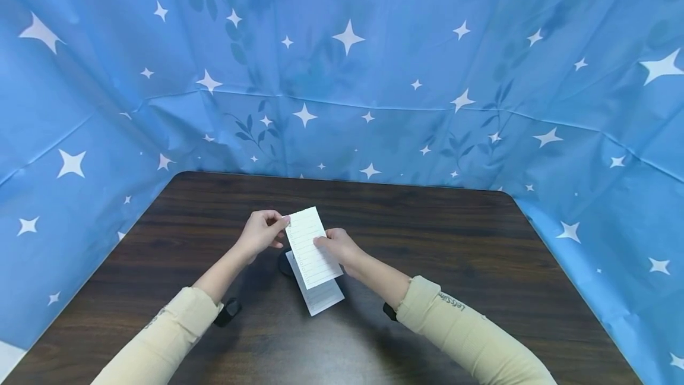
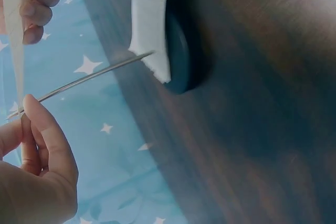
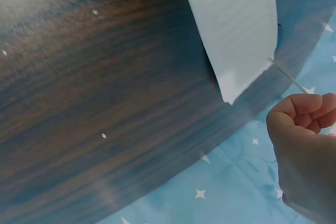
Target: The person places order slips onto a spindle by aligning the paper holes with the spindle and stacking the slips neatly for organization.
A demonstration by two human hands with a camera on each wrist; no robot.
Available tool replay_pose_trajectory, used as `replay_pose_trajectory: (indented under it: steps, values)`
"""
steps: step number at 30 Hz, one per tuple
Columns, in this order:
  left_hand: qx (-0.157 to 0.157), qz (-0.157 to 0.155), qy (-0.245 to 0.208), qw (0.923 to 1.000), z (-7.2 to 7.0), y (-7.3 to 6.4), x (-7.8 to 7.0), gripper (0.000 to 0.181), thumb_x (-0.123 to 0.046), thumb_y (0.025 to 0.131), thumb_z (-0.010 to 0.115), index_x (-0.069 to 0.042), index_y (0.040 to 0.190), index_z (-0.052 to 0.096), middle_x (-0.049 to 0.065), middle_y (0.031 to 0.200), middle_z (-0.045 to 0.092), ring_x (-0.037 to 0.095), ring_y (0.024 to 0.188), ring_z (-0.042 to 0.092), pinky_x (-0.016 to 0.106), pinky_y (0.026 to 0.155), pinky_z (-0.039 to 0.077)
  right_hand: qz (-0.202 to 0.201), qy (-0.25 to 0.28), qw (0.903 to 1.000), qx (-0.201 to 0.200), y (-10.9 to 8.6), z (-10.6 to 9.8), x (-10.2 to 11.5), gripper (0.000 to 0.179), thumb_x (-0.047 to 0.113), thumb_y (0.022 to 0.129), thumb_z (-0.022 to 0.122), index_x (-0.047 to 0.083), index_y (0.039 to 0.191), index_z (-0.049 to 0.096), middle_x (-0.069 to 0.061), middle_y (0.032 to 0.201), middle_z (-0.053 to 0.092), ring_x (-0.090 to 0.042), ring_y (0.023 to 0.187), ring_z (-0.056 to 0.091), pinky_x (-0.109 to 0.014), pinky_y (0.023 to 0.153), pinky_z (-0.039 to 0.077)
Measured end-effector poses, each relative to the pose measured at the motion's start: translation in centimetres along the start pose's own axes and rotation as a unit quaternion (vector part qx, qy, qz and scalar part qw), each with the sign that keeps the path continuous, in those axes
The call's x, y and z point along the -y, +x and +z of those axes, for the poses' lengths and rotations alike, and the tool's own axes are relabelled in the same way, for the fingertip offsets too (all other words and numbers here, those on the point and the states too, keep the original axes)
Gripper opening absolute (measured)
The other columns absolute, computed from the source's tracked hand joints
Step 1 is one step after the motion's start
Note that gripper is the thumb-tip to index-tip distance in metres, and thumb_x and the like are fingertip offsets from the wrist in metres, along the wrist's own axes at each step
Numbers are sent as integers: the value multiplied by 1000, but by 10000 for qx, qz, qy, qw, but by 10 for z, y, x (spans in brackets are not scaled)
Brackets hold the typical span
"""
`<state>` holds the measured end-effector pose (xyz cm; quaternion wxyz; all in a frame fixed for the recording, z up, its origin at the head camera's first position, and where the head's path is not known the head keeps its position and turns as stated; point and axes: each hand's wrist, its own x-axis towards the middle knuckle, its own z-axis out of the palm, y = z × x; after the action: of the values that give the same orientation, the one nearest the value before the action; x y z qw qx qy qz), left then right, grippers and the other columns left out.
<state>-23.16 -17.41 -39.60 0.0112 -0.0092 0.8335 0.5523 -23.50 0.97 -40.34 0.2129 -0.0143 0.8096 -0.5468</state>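
Note:
A lined white paper slip (image 1: 307,248) is held up between both hands. My left hand (image 1: 260,232) pinches its upper left corner between thumb and fingers. With the thumb on its face, my right hand (image 1: 341,248) grips the right edge. A thin metal spike (image 2: 89,78) rises from a round black base (image 2: 181,53); its tip reaches the raised slip beside the left fingertips and seems to pass through it. Lower on the spike, a second white slip (image 3: 236,30) is pierced near its torn-looking end. In the head view the raised slip hides most of the spike.
The dark wooden table (image 1: 454,266) carries small white flecks (image 3: 104,136), seen in the right wrist view. A blue curtain (image 1: 342,76) with white stars stands behind the table and along its sides.

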Motion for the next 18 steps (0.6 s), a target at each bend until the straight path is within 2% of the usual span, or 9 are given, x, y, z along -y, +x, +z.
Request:
replay_pose_trajectory:
  steps: [6, 10, 18]
  values:
    - [95, -120, 67, 9999, 4, 1, 13, 23, -16, 96, 53, 4, 91, 62, 5, 76, 53, 11, 66, 53, 27, 55, 57, 47, -71, 10000, 13, 3, 1, -10, 29, 15, 94, 54, -8, 110, 58, -16, 106, 60, -23, 95, 55, -37, 84, 48]
    - [181, -123, 101, 9997, 5, -2, 18, 24, -17, 96, 53, 5, 93, 62, 6, 81, 55, 12, 69, 54, 25, 55, 56, 73, -172, 9998, -41, 4, 3, -14, 23, 14, 92, 56, -6, 103, 61, -13, 100, 61, -20, 89, 54, -31, 77, 46]
    - [195, -113, 145, 9996, 7, -3, 22, 21, -15, 96, 53, 4, 94, 61, 7, 76, 57, 10, 65, 54, 23, 53, 55, -91, -174, 9996, -195, 5, 2, -22, 19, 12, 90, 60, -4, 99, 63, -10, 92, 61, -18, 82, 53, -25, 69, 42]
